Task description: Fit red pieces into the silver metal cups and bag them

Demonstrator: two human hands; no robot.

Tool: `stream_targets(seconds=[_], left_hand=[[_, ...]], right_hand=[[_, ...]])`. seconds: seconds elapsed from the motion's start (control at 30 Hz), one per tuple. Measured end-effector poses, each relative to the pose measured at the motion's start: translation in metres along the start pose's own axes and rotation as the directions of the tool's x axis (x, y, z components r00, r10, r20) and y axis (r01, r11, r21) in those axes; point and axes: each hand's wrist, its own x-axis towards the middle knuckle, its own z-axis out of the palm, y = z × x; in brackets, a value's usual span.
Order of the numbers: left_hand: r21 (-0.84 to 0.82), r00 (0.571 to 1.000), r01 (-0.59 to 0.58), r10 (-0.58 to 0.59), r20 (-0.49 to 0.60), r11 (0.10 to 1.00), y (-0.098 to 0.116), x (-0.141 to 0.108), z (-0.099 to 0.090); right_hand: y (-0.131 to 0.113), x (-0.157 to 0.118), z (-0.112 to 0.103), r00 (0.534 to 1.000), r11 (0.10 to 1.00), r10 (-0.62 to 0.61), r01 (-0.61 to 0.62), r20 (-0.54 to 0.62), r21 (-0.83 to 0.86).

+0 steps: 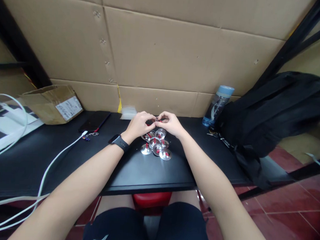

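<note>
My left hand (141,124), with a black watch on its wrist, and my right hand (170,123) meet fingertip to fingertip over the black table (146,174). Both sets of fingers are pinched around a small item with a bit of red showing; most of it is hidden by the fingers, and I cannot make out what it is. Just below my hands lie several shiny metal discs (165,154) with red pieces at their centres, bunched together and partly overlapping.
Behind the table stands a cardboard wall (158,55). To the left are an open cardboard box (53,107), a dark phone (92,122) and white cables (48,168). A clear stack (128,112) sits at the back. On the right are a bottle (217,107), keys (213,133) and a black backpack (273,108).
</note>
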Motion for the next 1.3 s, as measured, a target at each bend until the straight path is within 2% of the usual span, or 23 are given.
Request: stream_targets(seconds=[0.13,0.23,0.3,0.43,0.57,0.7,0.93,1.03,1.1,1.2,1.3], left_hand=[[0.077,1.000,0.024,-0.026,0.014,0.997,-0.008,0.001,-0.002],[0.089,0.997,0.066,-0.068,0.019,0.994,-0.018,0.000,-0.003],[0.129,0.994,0.097,-0.103,0.041,0.987,-0.027,-0.002,-0.005],[0.243,0.972,0.181,-0.211,0.104,0.953,-0.044,-0.008,-0.007],[0.247,0.957,0.204,-0.246,0.154,0.947,-0.052,-0.011,-0.007],[0.241,0.958,0.190,-0.234,0.168,0.952,-0.054,-0.011,-0.005],[0.215,0.958,0.183,-0.224,0.180,0.959,-0.054,-0.010,-0.004],[0.208,0.956,0.198,-0.236,0.175,0.958,-0.056,-0.011,-0.002],[0.213,0.955,0.197,-0.236,0.180,0.957,-0.056,-0.011,-0.002],[0.211,0.958,0.186,-0.225,0.180,0.960,-0.054,-0.011,-0.002],[0.211,0.963,0.182,-0.217,0.159,0.960,-0.051,-0.010,-0.003]], right_hand=[[0.006,0.004,-0.002,0.996,0.995,-0.023,0.015,-0.084,-0.095],[0.010,0.003,-0.020,0.982,0.946,-0.075,0.014,-0.175,-0.324],[0.014,0.001,-0.038,0.983,0.862,-0.091,-0.001,-0.157,-0.507],[0.028,-0.003,-0.069,0.987,0.725,0.054,-0.143,-0.151,-0.674],[0.042,-0.004,-0.080,0.975,0.678,0.177,-0.221,-0.137,-0.701],[0.048,-0.003,-0.082,0.969,0.676,0.227,-0.231,-0.100,-0.700],[0.046,-0.004,-0.080,0.974,0.678,0.226,-0.169,-0.016,-0.715],[0.037,-0.003,-0.071,0.986,0.665,0.165,-0.101,0.015,-0.740],[0.032,-0.002,-0.062,0.987,0.685,0.139,-0.036,0.082,-0.728],[0.026,-0.001,-0.048,0.964,0.701,0.186,0.005,0.190,-0.713],[0.024,-0.001,-0.038,0.953,0.697,0.222,-0.008,0.206,-0.717]])
